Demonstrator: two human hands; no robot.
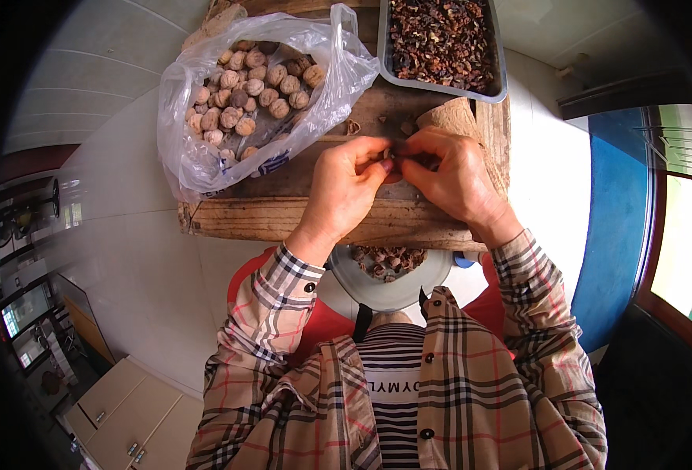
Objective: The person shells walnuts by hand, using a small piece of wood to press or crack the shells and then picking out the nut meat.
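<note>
My left hand (338, 188) and my right hand (462, 178) meet over the wooden table, fingertips pinched together. Between them is a small dark piece of walnut (398, 150), blurred and mostly covered by the fingers. To the left, an open clear plastic bag (175, 141) holds many whole walnuts (254, 87). A metal tray (503, 82) at the far right is filled with dark brown broken pieces (440, 43). A piece of shell (352, 126) lies on the table just beyond my left hand.
The table's thick front edge (244, 218) runs below my hands. Under it, a pale round basin (438, 278) holds cracked shells (391, 262). A rough tan, rounded object (449, 117) lies by my right hand. A blue panel (612, 227) stands to the right.
</note>
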